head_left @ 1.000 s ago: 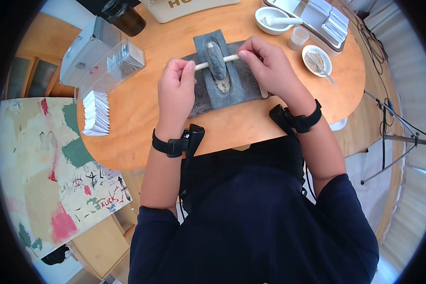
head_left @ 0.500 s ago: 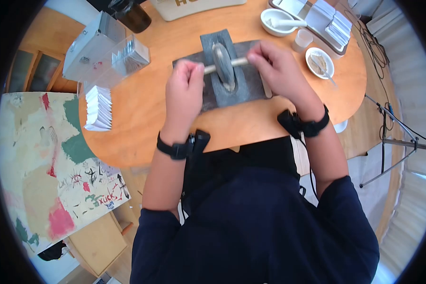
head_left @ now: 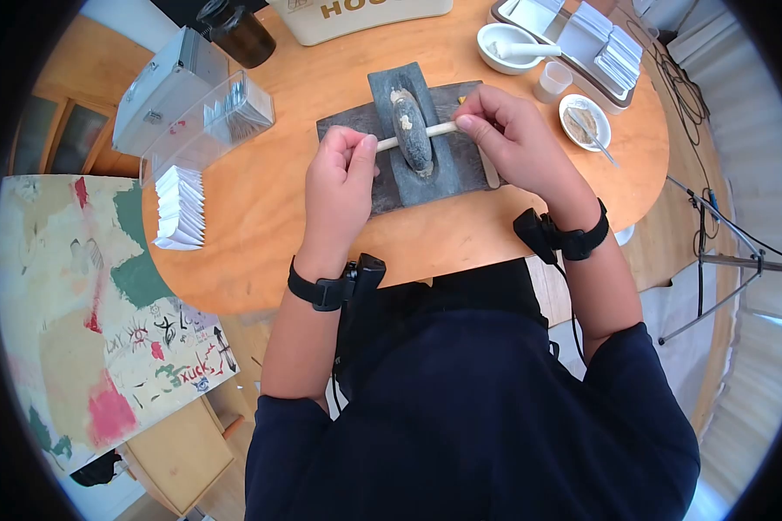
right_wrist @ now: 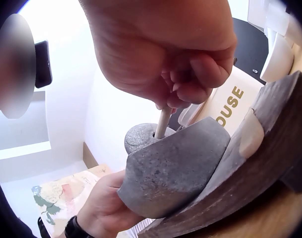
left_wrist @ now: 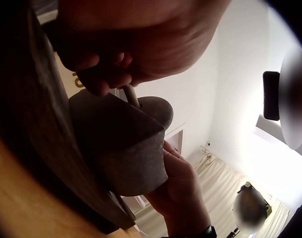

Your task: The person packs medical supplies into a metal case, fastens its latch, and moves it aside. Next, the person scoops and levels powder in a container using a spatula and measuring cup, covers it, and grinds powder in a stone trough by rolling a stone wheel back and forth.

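Note:
A grey stone wheel [head_left: 413, 132] stands on edge in the groove of a grey stone trough [head_left: 397, 85], with pale residue on its rim. A light rod [head_left: 441, 128] passes through the wheel's centre. My left hand [head_left: 339, 178] pinches the rod's left end, and my right hand [head_left: 521, 143] pinches its right end. The trough rests on a dark board [head_left: 343, 122]. In the left wrist view the trough [left_wrist: 136, 158] hides most of the wheel [left_wrist: 158, 110]. The right wrist view has the rod [right_wrist: 163, 123] entering the wheel [right_wrist: 143, 136] below my right hand's fingers.
Beyond my right hand are a white mortar with pestle [head_left: 495, 61], a small clear cup [head_left: 553, 80], a powder bowl with spoon [head_left: 573, 130] and a tray of white packets [head_left: 573, 52]. On the left stand folded papers [head_left: 180, 208], a silver case [head_left: 161, 91] and a brown jar [head_left: 241, 35].
The wheel has turned and shifted along the groove, its pale patches now in different places. Both hands moved with the rod, keeping their pinch on its ends. The head view shifted slightly.

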Demonstrator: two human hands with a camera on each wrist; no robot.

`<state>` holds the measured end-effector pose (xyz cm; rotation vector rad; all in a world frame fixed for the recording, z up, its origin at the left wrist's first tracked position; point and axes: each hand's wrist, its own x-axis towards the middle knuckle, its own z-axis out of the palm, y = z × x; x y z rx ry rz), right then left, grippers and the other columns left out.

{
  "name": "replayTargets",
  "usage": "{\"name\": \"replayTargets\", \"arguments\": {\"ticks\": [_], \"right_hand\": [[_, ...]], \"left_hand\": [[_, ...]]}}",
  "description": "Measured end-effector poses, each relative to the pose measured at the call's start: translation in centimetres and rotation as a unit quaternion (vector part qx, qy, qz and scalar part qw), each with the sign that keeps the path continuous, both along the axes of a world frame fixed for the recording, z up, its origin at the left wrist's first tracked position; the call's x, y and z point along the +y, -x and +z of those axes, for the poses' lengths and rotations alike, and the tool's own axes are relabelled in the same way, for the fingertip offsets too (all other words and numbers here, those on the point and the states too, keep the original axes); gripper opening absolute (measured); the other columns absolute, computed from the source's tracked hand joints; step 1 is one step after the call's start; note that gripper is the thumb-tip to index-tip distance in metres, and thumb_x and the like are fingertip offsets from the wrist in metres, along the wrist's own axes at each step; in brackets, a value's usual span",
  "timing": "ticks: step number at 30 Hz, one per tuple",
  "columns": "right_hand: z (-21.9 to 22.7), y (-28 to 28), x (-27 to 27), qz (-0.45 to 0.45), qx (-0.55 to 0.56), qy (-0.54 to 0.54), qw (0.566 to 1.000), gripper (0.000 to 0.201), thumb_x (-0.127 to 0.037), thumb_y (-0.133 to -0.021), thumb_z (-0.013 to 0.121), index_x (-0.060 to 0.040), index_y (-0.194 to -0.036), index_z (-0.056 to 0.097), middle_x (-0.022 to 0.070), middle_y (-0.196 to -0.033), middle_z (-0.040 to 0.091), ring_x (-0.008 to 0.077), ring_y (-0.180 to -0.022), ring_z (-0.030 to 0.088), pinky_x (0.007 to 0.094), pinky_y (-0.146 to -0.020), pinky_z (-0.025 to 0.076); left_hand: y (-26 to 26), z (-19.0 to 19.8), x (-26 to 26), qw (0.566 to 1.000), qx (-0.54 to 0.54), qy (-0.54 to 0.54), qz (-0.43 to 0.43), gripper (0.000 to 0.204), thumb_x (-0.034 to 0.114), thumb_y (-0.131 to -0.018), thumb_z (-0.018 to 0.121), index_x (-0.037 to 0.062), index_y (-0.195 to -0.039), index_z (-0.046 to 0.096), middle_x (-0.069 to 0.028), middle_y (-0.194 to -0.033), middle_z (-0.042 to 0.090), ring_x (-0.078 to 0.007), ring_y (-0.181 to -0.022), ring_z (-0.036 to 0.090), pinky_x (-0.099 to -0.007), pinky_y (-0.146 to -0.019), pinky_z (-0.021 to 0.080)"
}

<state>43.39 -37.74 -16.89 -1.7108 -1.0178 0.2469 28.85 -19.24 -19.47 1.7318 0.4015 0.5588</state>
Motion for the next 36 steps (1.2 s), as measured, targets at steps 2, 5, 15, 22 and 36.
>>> {"name": "replayTargets", "arguments": {"ticks": [2,5,15,22,36], "right_hand": [[0.1,-0.1,0.8,-0.021,0.007,0.016,1.0,0.015,-0.016,-0.094,0.062,-0.0008,-0.093,0.064,0.0075,-0.07,0.061,0.0152,-0.063,0.054,0.0303,-0.059,0.044],[0.1,-0.4,0.6,-0.037,0.004,0.031,0.999,0.016,-0.017,-0.094,0.062,-0.0009,-0.094,0.064,0.0077,-0.071,0.062,0.0153,-0.063,0.055,0.03,-0.06,0.045],[-0.2,0.4,-0.3,-0.025,0.022,0.021,0.999,0.013,-0.014,-0.096,0.061,-0.0018,-0.093,0.062,0.0016,-0.076,0.059,0.0104,-0.069,0.052,0.0273,-0.063,0.044],[-0.2,-0.3,0.7,-0.067,0.005,0.003,0.998,0.015,-0.017,-0.093,0.063,-0.002,-0.095,0.065,0.0108,-0.076,0.066,0.0201,-0.068,0.061,0.0323,-0.064,0.048],[0.5,-0.4,0.2,0.014,-0.019,0.043,0.999,0.015,-0.017,-0.092,0.063,-0.0028,-0.092,0.065,0.0142,-0.076,0.066,0.0283,-0.07,0.063,0.0374,-0.065,0.048]], "left_hand": [[-0.2,-0.3,0.2,1.0,0.001,-0.014,0.001,0.018,0.018,-0.099,0.059,0.0017,-0.092,0.056,-0.0007,-0.074,0.058,-0.0075,-0.067,0.054,-0.0244,-0.063,0.046],[-1.3,0.3,0.5,1.0,-0.004,-0.003,0.009,0.017,0.016,-0.099,0.06,0.0021,-0.091,0.055,-0.0001,-0.073,0.058,-0.0073,-0.066,0.053,-0.0246,-0.063,0.046],[0.1,0.6,0.2,0.999,0.019,-0.038,-0.003,0.016,0.016,-0.1,0.058,0.0021,-0.092,0.056,-0.0001,-0.074,0.057,-0.007,-0.068,0.053,-0.0228,-0.064,0.044],[-1.1,1.0,0.8,0.997,0.038,-0.071,-0.003,0.017,0.016,-0.101,0.056,0.0028,-0.091,0.055,0.0009,-0.075,0.055,-0.0061,-0.07,0.052,-0.0225,-0.066,0.045],[-0.7,0.8,1.0,0.999,0.044,-0.022,-0.019,0.018,0.017,-0.102,0.055,0.0026,-0.092,0.055,0.0003,-0.077,0.054,-0.0075,-0.072,0.051,-0.0228,-0.069,0.045]]}}
